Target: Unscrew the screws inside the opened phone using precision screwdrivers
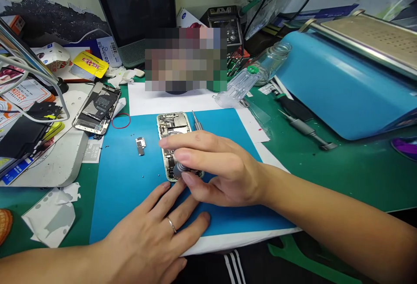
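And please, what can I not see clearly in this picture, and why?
- Head view, tip of the round-capped grey tool: hidden by its cap and the right hand.
- Head view, middle of the opened phone: covered by the same hand.
- Head view, tiny loose parts: too small to identify.
- Head view, purple object: cut off by the right edge.
- Head view, area beside the smart display: masked by pixelation.

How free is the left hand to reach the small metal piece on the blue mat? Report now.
Probably yes: between the left hand and the metal piece lie only blue mat and tiny parts.
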The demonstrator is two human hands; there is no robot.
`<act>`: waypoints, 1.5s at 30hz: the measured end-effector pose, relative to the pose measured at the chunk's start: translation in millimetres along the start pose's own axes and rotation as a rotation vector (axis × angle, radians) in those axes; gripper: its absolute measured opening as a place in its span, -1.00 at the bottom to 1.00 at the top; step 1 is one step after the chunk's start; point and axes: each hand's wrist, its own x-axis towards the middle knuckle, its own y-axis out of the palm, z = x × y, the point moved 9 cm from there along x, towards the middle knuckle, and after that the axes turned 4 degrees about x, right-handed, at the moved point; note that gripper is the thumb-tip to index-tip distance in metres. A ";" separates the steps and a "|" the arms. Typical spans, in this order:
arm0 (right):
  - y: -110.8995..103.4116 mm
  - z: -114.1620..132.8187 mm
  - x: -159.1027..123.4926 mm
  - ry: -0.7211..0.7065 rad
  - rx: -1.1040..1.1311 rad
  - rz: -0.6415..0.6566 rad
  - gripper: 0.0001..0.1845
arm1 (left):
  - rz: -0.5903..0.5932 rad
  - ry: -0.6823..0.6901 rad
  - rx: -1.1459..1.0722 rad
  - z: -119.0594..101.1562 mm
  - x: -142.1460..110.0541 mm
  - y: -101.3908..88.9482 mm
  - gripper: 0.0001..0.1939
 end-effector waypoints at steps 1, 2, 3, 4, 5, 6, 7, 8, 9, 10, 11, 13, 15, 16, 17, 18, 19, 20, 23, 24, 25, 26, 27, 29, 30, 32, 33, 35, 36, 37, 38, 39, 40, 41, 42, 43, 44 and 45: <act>0.3 0.3 0.3 -0.009 -0.007 0.003 -0.61 | -0.001 -0.002 -0.003 0.0 0.2 -0.8 -0.39; 0.5 0.6 0.4 -0.017 -0.017 0.004 -0.61 | -0.001 -0.003 -0.005 -0.2 0.4 -1.5 -0.39; 0.7 0.8 0.5 -0.023 -0.025 0.005 -0.60 | -0.001 -0.003 -0.003 -0.4 0.4 -2.2 -0.39; 0.8 1.1 0.5 -0.028 -0.028 0.003 -0.59 | 0.000 -0.002 0.000 -0.8 0.4 -2.5 -0.39; 0.8 1.4 0.4 -0.032 -0.027 0.003 -0.59 | 0.002 -0.004 0.002 -1.0 0.3 -2.5 -0.40; 0.8 1.5 0.4 -0.032 -0.024 0.001 -0.58 | -0.002 -0.008 0.003 -1.0 0.1 -2.6 -0.39; 0.8 1.4 0.3 -0.030 -0.022 0.000 -0.56 | -0.007 -0.013 0.002 -0.8 -0.1 -2.7 -0.39; 0.5 1.3 0.4 -0.029 -0.019 -0.003 -0.55 | -0.009 -0.018 -0.001 -0.7 -0.3 -2.2 -0.38; 0.4 1.4 0.4 -0.030 -0.018 -0.003 -0.56 | -0.010 -0.021 -0.006 -0.7 -0.5 -1.5 -0.38; 0.4 1.6 0.5 -0.033 -0.020 -0.003 -0.57 | -0.013 -0.023 -0.011 -0.8 -0.7 -1.2 -0.38; 0.2 1.4 0.7 -0.033 -0.025 -0.003 -0.58 | -0.016 -0.022 -0.013 -1.0 -0.9 -1.1 -0.38; -0.1 0.8 1.2 -0.030 -0.041 -0.004 -0.59 | -0.021 -0.025 -0.014 -1.0 -1.2 -1.9 -0.38; -0.4 1.0 1.8 -0.033 -0.053 -0.007 -0.57 | -0.017 -0.024 -0.012 -0.9 -1.2 -3.4 -0.38; -0.5 1.9 2.0 -0.041 -0.052 -0.009 -0.57 | -0.005 -0.021 -0.010 -1.0 -1.0 -3.4 -0.38; -0.3 3.3 2.2 -0.057 -0.049 -0.007 -0.58 | 0.007 -0.016 -0.007 -1.3 -0.9 -3.2 -0.38; 0.2 4.8 2.3 -0.072 -0.050 0.000 -0.59 | 0.015 -0.011 -0.004 -1.5 -0.8 -3.0 -0.39; 0.5 5.9 2.4 -0.083 -0.055 0.005 -0.61 | 0.022 -0.007 -0.001 -1.8 -0.8 -2.5 -0.40; 0.6 6.3 2.4 -0.088 -0.062 0.009 -0.61 | 0.015 -0.008 0.001 -1.6 -0.8 -2.3 -0.40; -0.2 4.6 2.6 -0.067 -0.051 0.011 -0.56 | -0.009 -0.022 0.000 -1.2 -1.5 0.4 -0.38; -0.9 3.6 2.6 -0.054 -0.031 0.003 -0.54 | -0.019 -0.029 -0.003 -1.0 -1.9 1.4 -0.37; -1.2 2.7 2.4 -0.042 -0.007 -0.004 -0.55 | -0.024 -0.034 -0.006 -1.2 -2.2 2.7 -0.37; -0.9 1.6 2.1 -0.026 0.014 -0.008 -0.57 | -0.026 -0.035 -0.009 -1.5 -2.5 4.0 -0.38; -0.6 0.2 1.5 -0.007 0.034 -0.013 -0.60 | -0.022 -0.033 -0.011 -2.0 -2.7 5.5 -0.39; 1.8 -2.4 -0.2 0.032 0.076 -0.011 -0.62 | -0.023 -0.033 -0.012 -2.0 -2.8 6.7 -0.39; 4.0 -4.2 -1.5 0.058 0.097 0.001 -0.62 | -0.024 -0.031 -0.010 -1.9 -2.6 6.9 -0.38; 7.0 -8.9 -4.3 0.124 0.148 0.005 -0.60 | -0.028 -0.023 -0.008 -1.4 -1.9 6.3 -0.36; 6.9 -11.1 -5.6 0.153 0.180 -0.011 -0.59 | -0.024 -0.019 -0.006 -1.2 -1.5 6.1 -0.36; 2.9 -15.9 -7.9 0.209 0.258 -0.096 -0.55 | -0.016 -0.009 0.006 -1.2 -0.8 5.4 -0.36; -0.3 -17.9 -9.0 0.226 0.296 -0.155 -0.52 | -0.018 -0.007 0.016 -1.2 -0.5 4.4 -0.36; -3.0 -19.6 -9.9 0.238 0.325 -0.209 -0.49 | -0.022 -0.006 0.027 -1.3 -0.5 3.1 -0.37; -4.5 -21.0 -10.5 0.247 0.344 -0.248 -0.46 | -0.027 -0.004 0.036 -1.7 -0.5 2.0 -0.37; -5.0 -22.0 -10.9 0.253 0.350 -0.272 -0.44 | -0.031 -0.004 0.043 -2.0 -0.7 1.1 -0.37; -4.4 -22.3 -10.9 0.255 0.344 -0.278 -0.44 | -0.033 0.000 0.046 -2.5 -0.8 0.6 -0.36; -3.3 -22.2 -10.7 0.253 0.330 -0.271 -0.44 | -0.034 -0.002 0.050 -2.5 -1.0 0.4 -0.36; -2.0 -22.3 -10.7 0.254 0.312 -0.258 -0.45 | -0.032 -0.003 0.052 -2.4 -1.1 0.5 -0.36; -1.1 -22.5 -10.9 0.258 0.292 -0.246 -0.46 | -0.030 -0.003 0.055 -2.3 -1.1 0.7 -0.36; -0.4 -22.7 -11.2 0.263 0.273 -0.232 -0.47 | -0.027 -0.003 0.057 -2.2 -1.0 0.9 -0.36; 0.0 -23.0 -11.7 0.268 0.258 -0.221 -0.48 | -0.023 -0.002 0.057 -2.1 -0.9 1.1 -0.37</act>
